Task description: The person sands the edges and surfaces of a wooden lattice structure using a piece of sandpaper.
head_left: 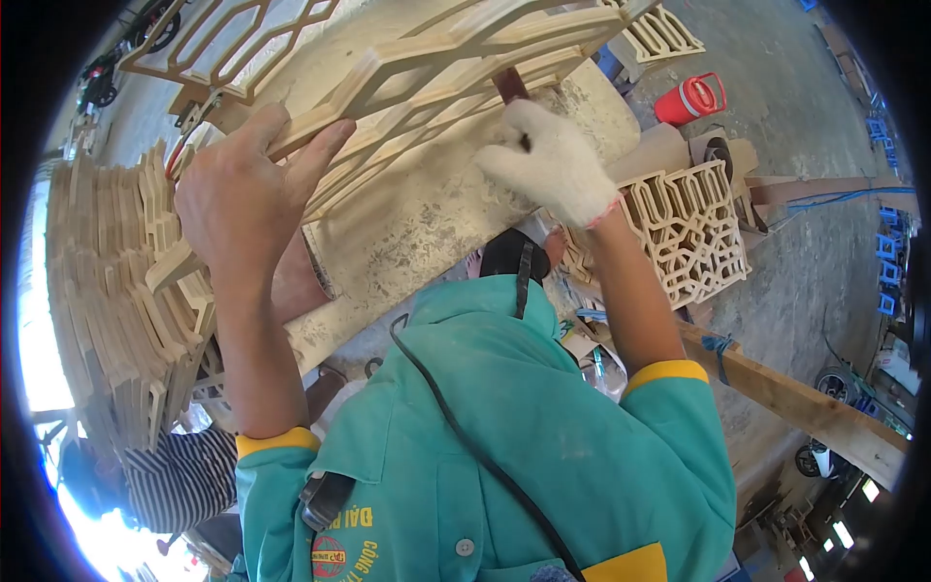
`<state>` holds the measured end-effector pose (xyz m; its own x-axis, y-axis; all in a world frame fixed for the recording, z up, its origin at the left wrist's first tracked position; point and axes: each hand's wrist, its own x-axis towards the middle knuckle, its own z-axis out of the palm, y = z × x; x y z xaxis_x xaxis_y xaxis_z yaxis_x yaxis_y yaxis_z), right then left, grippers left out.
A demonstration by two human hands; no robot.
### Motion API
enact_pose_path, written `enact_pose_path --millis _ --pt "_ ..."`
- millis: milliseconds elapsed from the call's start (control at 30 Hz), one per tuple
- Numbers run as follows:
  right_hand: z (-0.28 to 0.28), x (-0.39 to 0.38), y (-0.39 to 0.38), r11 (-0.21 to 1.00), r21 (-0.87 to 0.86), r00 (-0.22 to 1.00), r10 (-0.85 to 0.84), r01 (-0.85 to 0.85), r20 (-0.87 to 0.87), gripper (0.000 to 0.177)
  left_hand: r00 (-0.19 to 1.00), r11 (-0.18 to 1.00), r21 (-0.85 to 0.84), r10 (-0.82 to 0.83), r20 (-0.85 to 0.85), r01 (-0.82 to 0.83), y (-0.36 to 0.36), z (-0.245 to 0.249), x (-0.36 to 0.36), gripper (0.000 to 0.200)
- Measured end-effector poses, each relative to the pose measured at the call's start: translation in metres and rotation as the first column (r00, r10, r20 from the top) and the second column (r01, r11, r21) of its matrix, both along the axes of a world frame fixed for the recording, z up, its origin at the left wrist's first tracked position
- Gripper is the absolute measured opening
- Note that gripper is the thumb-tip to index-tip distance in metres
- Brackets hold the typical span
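The bare left hand [247,179] has its thumb and fingers clamped on the near end of a pale wooden lattice panel [388,58] with angular openings. The right hand [553,160], in a white knitted glove with a pink-edged cuff, curls its fingers closed on a flat, dark reddish-brown strip [510,84], whose upper end reaches the panel's lower bars; whether it presses on them I cannot tell. The panel is tilted above a pale, scuffed worktop [407,218] and slants away to the upper right, past the gloved hand.

Left of the bare hand stands a tall stack of pale wooden lattice pieces [107,281]. Beyond the right wrist lie openwork wooden panels [690,233], and farther off, on the grey floor [795,97], a red jug with a handle [687,99]. At lower left, near the stack, is another person in a black-and-white striped top [179,480].
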<state>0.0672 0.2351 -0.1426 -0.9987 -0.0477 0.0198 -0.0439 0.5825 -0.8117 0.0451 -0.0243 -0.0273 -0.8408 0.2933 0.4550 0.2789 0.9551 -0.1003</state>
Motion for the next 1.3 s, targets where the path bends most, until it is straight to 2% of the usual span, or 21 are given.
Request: enact_pose_path --millis 33,133,167,233,300,333,400,433,533,567,667,700,800,833,933,967,1067,1100,1200,1233,1300 --pt "0.005 -0.005 0.011 0.985 -0.168 0.995 0.044 -0.028 0.093 0.029 1.0 1.0 -0.003 0.002 0.01 -0.002 -0.001 0.0 0.0 0.055" --pt "0.001 -0.018 0.021 0.975 -0.161 0.963 -0.107 0.15 0.248 0.033 1.0 1.0 -0.017 0.013 0.02 -0.013 0.0 0.002 -0.003 0.055" --pt "0.007 -0.012 0.012 0.992 -0.12 0.998 0.029 -0.023 0.049 0.036 1.0 0.999 -0.028 0.018 0.021 -0.018 0.0 0.003 -0.004 0.056" --pt "0.0 -0.017 0.018 0.977 -0.209 0.994 -0.03 0.052 0.109 0.036 0.999 0.999 -0.024 0.023 0.025 -0.022 -0.001 0.003 -0.007 0.057" --pt "-0.011 -0.021 0.025 0.881 -0.408 0.961 -0.153 0.238 0.23 0.037 0.999 0.999 -0.03 0.029 0.039 -0.027 -0.001 0.002 -0.008 0.055" --pt "-0.012 -0.018 0.02 0.949 -0.289 0.988 -0.091 0.123 0.123 0.037 0.998 0.998 -0.038 0.045 0.039 -0.044 -0.001 0.004 -0.008 0.054" --pt "-0.011 -0.009 0.006 0.998 -0.013 0.996 0.067 -0.068 -0.066 0.036 0.997 0.997 -0.049 0.063 0.049 -0.06 -0.001 0.007 -0.008 0.054" --pt "-0.004 -0.011 0.01 0.991 -0.127 0.998 0.051 -0.044 0.048 0.037 0.996 0.997 -0.043 0.066 0.057 -0.063 -0.001 0.007 -0.009 0.054" --pt "-0.005 -0.016 0.016 0.935 -0.286 0.972 -0.167 0.209 0.166 0.034 0.997 0.999 -0.012 0.038 0.064 -0.037 -0.003 0.004 -0.011 0.057" --pt "0.001 -0.009 0.006 0.986 -0.166 0.999 -0.012 0.02 0.049 0.026 0.998 1.0 -0.007 0.022 0.062 -0.022 -0.005 0.004 -0.011 0.058" --pt "-0.006 -0.008 0.014 0.958 -0.278 0.993 -0.033 0.064 0.116 0.025 0.995 0.999 0.032 0.007 0.103 -0.011 -0.009 0.006 -0.01 0.058" --pt "-0.003 -0.009 0.02 0.898 -0.384 0.975 -0.174 0.215 0.138 0.024 0.994 1.0 0.03 0.006 0.111 -0.009 -0.007 0.007 -0.01 0.058" --pt "0.002 0.008 0.0 0.993 -0.071 0.995 0.09 -0.093 -0.046 0.025 0.992 0.999 0.04 0.015 0.126 -0.02 -0.01 0.01 -0.009 0.058" --pt "0.008 0.011 -0.002 0.997 -0.071 0.997 0.04 -0.034 0.071 0.028 0.992 0.998 0.068 -0.003 0.123 -0.006 -0.012 0.01 -0.011 0.058" --pt "0.005 -0.002 0.009 0.967 -0.178 0.976 -0.154 0.181 0.154 0.029 0.982 0.996 0.083 -0.034 0.186 0.019 -0.012 0.013 -0.017 0.057" --pt "0.002 0.002 0.0 0.996 -0.083 0.999 0.033 -0.036 -0.035 0.033 0.975 0.998 0.065 -0.033 0.218 0.019 -0.014 0.017 -0.019 0.056" --pt "0.018 0.017 -0.01 0.998 -0.061 0.995 -0.008 0.014 0.104 0.035 0.975 0.988 0.045 -0.154 0.159 0.148 -0.013 0.019 -0.026 0.042" --pt "0.011 0.005 0.005 0.986 -0.131 0.978 -0.077 0.104 0.196 0.037 0.971 0.989 0.031 -0.147 0.191 0.144 -0.007 0.021 -0.026 0.04" --pt "0.005 0.012 -0.005 0.994 0.104 0.999 0.044 -0.042 -0.024 0.035 0.945 0.995 -0.047 -0.073 0.318 0.093 0.005 0.026 -0.027 0.036" --pt "0.021 0.019 -0.011 0.973 0.216 0.995 0.06 -0.075 0.077 0.029 0.926 0.992 -0.093 -0.042 0.376 0.082 0.006 0.024 -0.035 0.035" --pt "0.028 0.017 -0.008 0.998 0.043 0.986 0.039 -0.046 0.16 0.028 0.892 0.986 -0.131 -0.03 0.452 0.099 0.012 0.022 -0.045 0.034"
